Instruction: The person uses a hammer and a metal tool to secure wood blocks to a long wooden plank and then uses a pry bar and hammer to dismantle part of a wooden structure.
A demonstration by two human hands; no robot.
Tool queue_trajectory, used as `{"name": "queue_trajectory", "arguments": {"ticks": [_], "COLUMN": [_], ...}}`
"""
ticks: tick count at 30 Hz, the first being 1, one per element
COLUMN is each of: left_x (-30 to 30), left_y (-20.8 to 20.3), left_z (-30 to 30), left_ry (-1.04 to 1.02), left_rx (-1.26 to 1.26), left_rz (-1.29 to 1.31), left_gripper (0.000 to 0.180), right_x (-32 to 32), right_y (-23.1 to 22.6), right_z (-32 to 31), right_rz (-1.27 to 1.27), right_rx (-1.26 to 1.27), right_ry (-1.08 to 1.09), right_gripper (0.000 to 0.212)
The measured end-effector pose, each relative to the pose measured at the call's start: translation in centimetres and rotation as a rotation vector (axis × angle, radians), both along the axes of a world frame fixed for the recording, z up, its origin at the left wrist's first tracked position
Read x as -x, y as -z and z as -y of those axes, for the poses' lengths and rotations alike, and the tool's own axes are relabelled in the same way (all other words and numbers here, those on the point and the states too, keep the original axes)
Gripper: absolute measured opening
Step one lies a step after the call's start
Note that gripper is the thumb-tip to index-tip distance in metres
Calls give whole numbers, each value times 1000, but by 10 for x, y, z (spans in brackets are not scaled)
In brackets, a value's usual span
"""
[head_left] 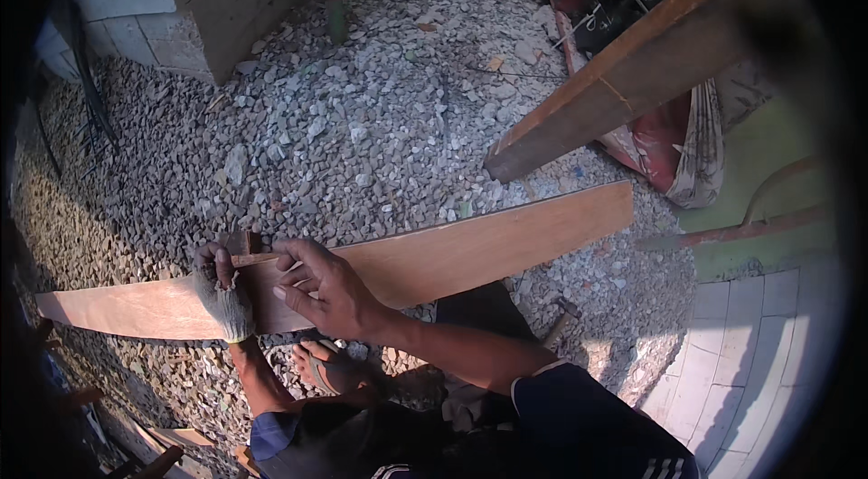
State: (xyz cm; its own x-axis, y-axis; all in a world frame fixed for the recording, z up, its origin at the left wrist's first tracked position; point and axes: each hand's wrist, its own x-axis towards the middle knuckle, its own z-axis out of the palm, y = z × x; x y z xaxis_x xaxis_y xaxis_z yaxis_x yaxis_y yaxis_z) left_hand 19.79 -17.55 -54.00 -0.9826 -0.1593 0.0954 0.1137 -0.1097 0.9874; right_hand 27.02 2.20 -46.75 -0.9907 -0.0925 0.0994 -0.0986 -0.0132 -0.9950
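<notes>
A long reddish-brown wooden board (488, 248) lies slanting across the view, its left end nearer me than its right. My left hand (223, 294), in a worn grey knitted glove with dark fingertips showing, rests across the board's left part, fingers curled at the far edge. Just beyond that edge a short dark wooden piece (242, 242) juts out beside the glove. Bare and loosely curled, my right hand (327, 285) hovers over the board right of the glove. Its thumb and fingers are apart, and I see nothing between them. A dark shadowed band crosses the board between both hands.
Loose gravel (362, 145) covers the ground. A thick timber post (624, 68) slants in from the upper right, near a red and white sack (669, 140). Concrete blocks (194, 14) stand upper left. A hammer (562, 316) lies right of my legs. Pale paving (741, 343) borders the gravel.
</notes>
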Motion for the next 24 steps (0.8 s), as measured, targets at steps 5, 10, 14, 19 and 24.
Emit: {"name": "queue_trajectory", "arguments": {"ticks": [5,10,14,19,24], "left_x": [3,13,12,25,10], "left_y": [3,9,7,-17,-14], "left_z": [3,26,37,-2,13], "left_ry": [-25,33,12,49,-35], "left_rx": [170,315,217,172,159], "left_rz": [-17,20,-12,21,18], "left_gripper": [14,14,14,9,15], "right_x": [-182,-377,-440,-503,-490], "right_y": [14,159,272,349,237], "right_z": [-143,-274,-296,-323,-344], "right_rz": [38,975,1225,1283,1077], "right_rx": [-207,-742,-557,-635,-227], "right_ry": [-44,973,1200,1092,1029], "right_gripper": [26,47,63,50,25]}}
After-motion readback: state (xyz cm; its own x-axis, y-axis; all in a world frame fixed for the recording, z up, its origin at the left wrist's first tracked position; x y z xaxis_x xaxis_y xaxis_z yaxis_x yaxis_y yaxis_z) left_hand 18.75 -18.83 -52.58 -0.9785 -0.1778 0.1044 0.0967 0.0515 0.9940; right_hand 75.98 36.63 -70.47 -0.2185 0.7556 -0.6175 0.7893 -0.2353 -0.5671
